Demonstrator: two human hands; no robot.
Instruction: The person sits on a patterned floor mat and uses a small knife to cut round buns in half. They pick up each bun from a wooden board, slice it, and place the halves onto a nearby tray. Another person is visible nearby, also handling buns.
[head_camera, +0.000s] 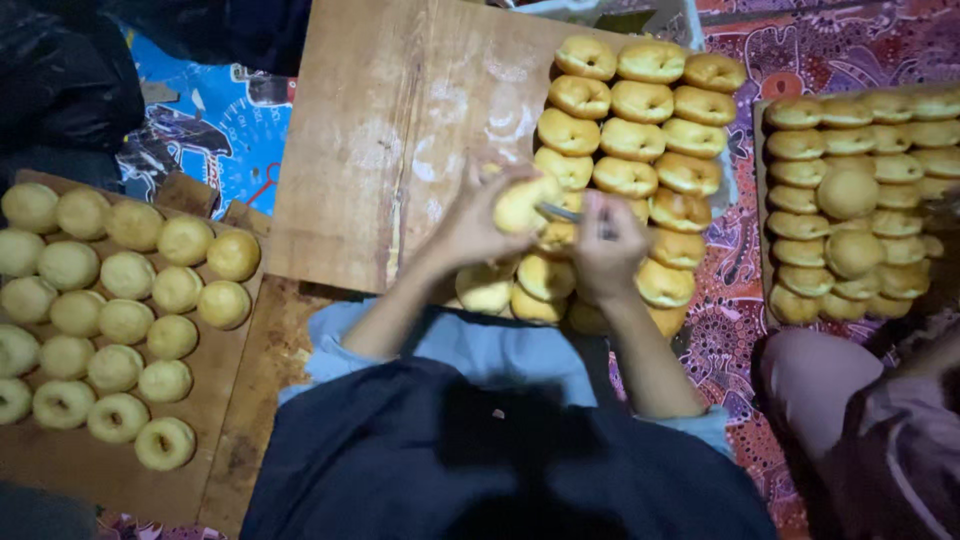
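While the left hand (468, 225) curls its fingers around a pale yellow, round, smooth-skinned dough bun (520, 205), the right hand (608, 250) pinches a thin metal tool (560, 212) whose tip meets the bun's side. The bun is held just above the bare wooden board (390, 130), beside stacked rows of golden ring-shaped buns (640, 140).

At frame centre the left hand (468, 225) holds a bun (522, 203) while the right hand (607, 248) sets a thin tool (560, 212) against it, above stacked buns (630, 140) on a board (400, 130).
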